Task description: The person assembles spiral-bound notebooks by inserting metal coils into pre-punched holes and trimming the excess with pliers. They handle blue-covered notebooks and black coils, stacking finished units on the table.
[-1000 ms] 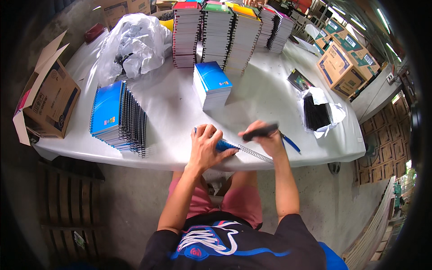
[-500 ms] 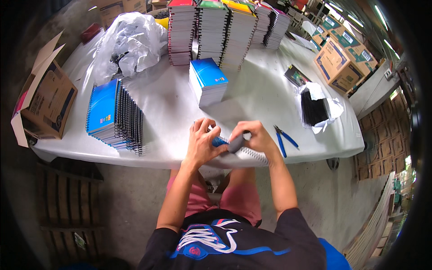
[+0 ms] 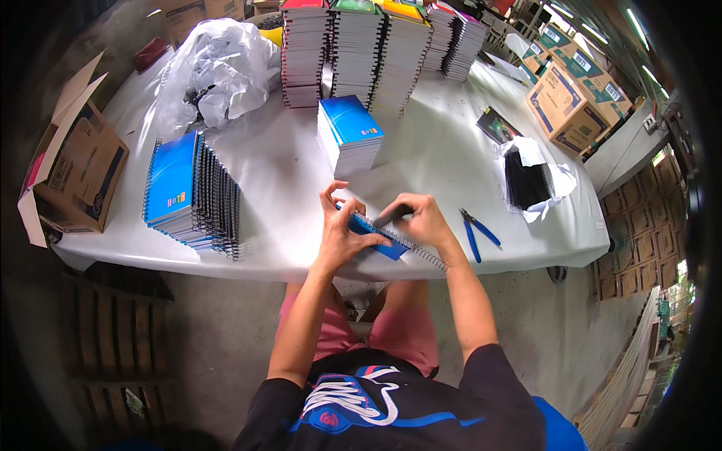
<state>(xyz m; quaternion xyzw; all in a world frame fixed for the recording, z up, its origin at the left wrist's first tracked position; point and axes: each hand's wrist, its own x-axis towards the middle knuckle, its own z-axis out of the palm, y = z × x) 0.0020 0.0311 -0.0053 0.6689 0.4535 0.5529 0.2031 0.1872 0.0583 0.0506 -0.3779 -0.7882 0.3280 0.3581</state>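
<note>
Near the front edge of the table, my left hand (image 3: 340, 234) grips a blue-covered notebook (image 3: 389, 249), thumb across its cover. A spiral binding coil (image 3: 427, 256) runs along the notebook's edge, and its loose end sticks out toward my right wrist. My right hand (image 3: 425, 224) is closed around a dark grey rounded tool (image 3: 393, 216) that touches or nearly touches the coil; the fingers partly hide it. Just beyond my hands stands a pile of blue notebooks (image 3: 350, 139) with no coil showing. Blue-handled cutting pliers (image 3: 477, 229) lie to the right of my right hand.
Coil-bound blue notebooks (image 3: 184, 192) are stacked at left, beside an open cardboard box (image 3: 84, 169). A clear plastic bag (image 3: 222, 71) and tall notebook stacks (image 3: 353, 52) stand at the back. Black coils (image 3: 525, 180) lie in white wrapping at right, near closed boxes (image 3: 568, 105).
The notebook has turned so that more of its blue cover shows. My left hand has spread its fingers, and my right hand with the grey tool has shifted slightly away from me.
</note>
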